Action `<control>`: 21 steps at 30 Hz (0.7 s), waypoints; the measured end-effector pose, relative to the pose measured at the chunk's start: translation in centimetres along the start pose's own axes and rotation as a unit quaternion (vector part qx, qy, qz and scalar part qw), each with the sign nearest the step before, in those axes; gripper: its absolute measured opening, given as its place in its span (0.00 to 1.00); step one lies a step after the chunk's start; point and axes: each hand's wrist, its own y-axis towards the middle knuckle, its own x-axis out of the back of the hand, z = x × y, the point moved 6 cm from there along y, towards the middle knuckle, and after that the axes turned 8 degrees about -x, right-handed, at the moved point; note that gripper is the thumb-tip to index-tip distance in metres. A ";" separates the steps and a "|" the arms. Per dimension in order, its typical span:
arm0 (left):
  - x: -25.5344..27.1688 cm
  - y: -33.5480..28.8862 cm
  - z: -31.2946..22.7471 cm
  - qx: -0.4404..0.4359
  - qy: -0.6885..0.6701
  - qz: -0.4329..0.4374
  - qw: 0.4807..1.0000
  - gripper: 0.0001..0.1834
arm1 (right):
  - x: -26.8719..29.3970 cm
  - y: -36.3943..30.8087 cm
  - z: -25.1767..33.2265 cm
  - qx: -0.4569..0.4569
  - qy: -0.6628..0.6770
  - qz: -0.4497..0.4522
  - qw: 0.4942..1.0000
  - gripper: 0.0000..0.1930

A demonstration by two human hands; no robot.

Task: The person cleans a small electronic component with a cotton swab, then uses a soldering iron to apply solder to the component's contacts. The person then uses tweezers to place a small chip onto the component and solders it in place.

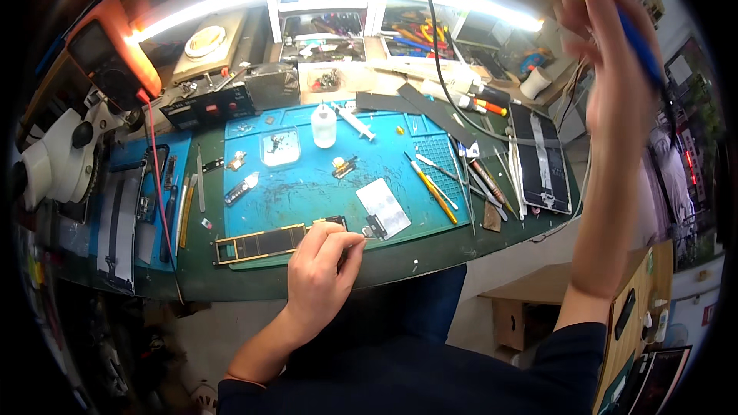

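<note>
Low at the mat's front edge, my left hand (321,270) is closed in a pinch; what its fingertips hold is too small to make out. Right by them lies a small black part (375,227), against a pale rectangular plate (384,206). Partly behind the same hand runs a long black phone frame with gold edges (261,244). My right hand (615,61) is raised high at the upper right, closed around a blue and yellow corded handle (639,44) like a soldering iron's. Its tip is not visible.
On the blue mat (307,184) stand a white bottle (324,126) and a clear dish (280,147), with a syringe (355,123) alongside. Tweezers and a yellow-handled tool (432,188) lie right. An orange multimeter (115,54) and a microscope (54,157) occupy the left.
</note>
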 end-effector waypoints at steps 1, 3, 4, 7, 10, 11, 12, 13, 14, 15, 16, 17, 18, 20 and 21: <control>-0.1 0.4 0.1 0.007 -0.007 0.005 1.000 0.07 | 0.8 -4.0 -0.8 0.030 -0.003 0.040 0.999 0.18; -0.2 1.6 0.0 0.018 -0.027 0.021 0.999 0.07 | 2.0 -11.8 -1.8 0.058 -0.033 0.131 0.989 0.18; -0.3 2.4 0.3 0.004 -0.004 0.026 1.000 0.06 | 1.5 -15.5 -2.7 0.024 -0.069 0.193 0.978 0.17; 0.4 4.8 1.5 0.012 0.072 0.087 0.994 0.04 | -1.5 -22.5 -4.2 0.007 -0.215 0.261 0.941 0.22; -0.1 7.8 1.9 -0.003 0.068 0.141 0.988 0.04 | -5.3 -25.8 -5.6 0.034 -0.230 0.185 0.955 0.22; -0.6 8.5 2.3 -0.051 0.074 0.152 0.984 0.05 | -6.3 -26.0 -5.4 0.026 -0.230 0.185 0.955 0.22; -1.1 8.4 2.7 -0.061 0.074 0.163 0.982 0.05 | -7.2 -26.0 -5.4 0.018 -0.230 0.185 0.955 0.22; -1.6 8.5 3.0 -0.074 0.073 0.174 0.979 0.05 | -7.6 -25.9 -5.5 0.010 -0.233 0.182 0.955 0.22; -1.9 8.7 3.0 -0.088 0.071 0.185 0.976 0.06 | -7.8 -25.9 -5.7 0.006 -0.234 0.184 0.955 0.22; -1.9 8.5 2.8 -0.090 0.074 0.187 0.975 0.06 | -8.0 -25.8 -5.8 0.002 -0.236 0.186 0.954 0.22; -2.0 8.1 2.8 -0.086 0.063 0.194 0.975 0.06 | -8.2 -25.8 -5.9 -0.002 -0.237 0.188 0.953 0.22; -2.0 7.7 3.1 -0.081 0.053 0.202 0.975 0.06 | -8.3 -25.7 -6.0 -0.010 -0.244 0.193 0.950 0.22; -2.0 7.5 3.2 -0.076 0.043 0.211 0.974 0.06 | -8.3 -25.4 -5.8 -0.018 -0.249 0.198 0.948 0.21; -1.7 7.3 2.9 -0.079 0.069 0.230 0.967 0.06 | -8.2 -24.8 -5.8 -0.019 -0.254 0.209 0.944 0.21; -1.5 7.2 2.6 -0.084 0.070 0.232 0.966 0.06 | -8.2 -24.4 -5.9 -0.012 -0.251 0.212 0.944 0.20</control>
